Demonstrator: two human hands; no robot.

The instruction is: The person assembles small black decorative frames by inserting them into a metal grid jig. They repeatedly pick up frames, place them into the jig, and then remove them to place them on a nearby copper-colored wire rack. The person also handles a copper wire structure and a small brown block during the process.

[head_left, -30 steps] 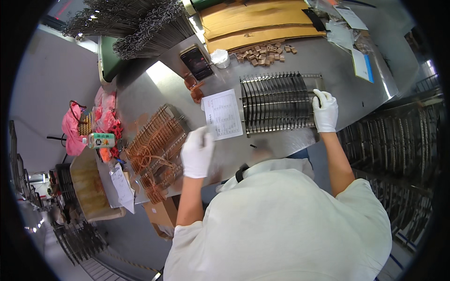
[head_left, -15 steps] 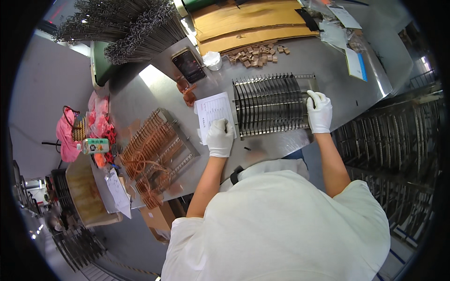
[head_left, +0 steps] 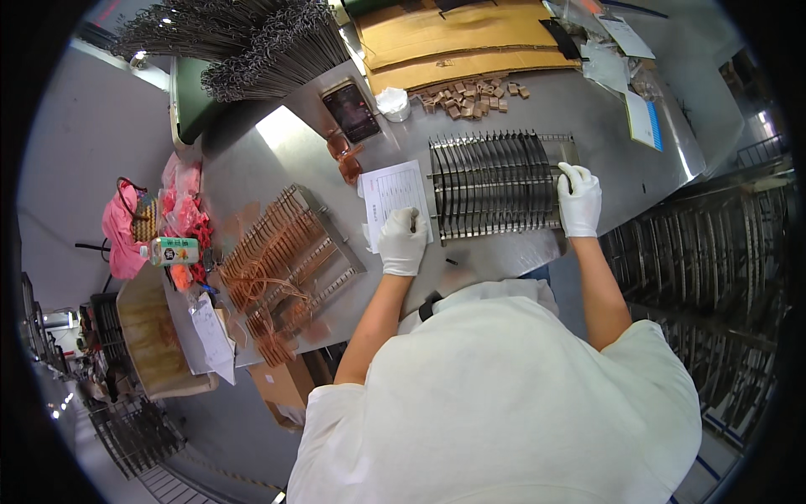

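Note:
My left hand, in a white glove, rests on the lower part of a printed paper sheet. Its fingers are curled together, and a small dark spot shows at their tips; what they hold, if anything, is too small to name. Just right of the sheet lies a metal rack with a row of dark curved strips set across its slotted bars. At the rack's right end is my right hand, also gloved in white, with its bent fingers and thumb against the end of the frame.
A second rack with copper-coloured strips lies at left. Behind the paper are a phone, brown-orange glasses and a white roll. Small tan blocks lie before cardboard sheets. Bundled wire hooks stand far left.
The whole view has shifted slightly, so the table's things sit a little farther right in the picture. Both hands keep their places at the sheet and the rack's end.

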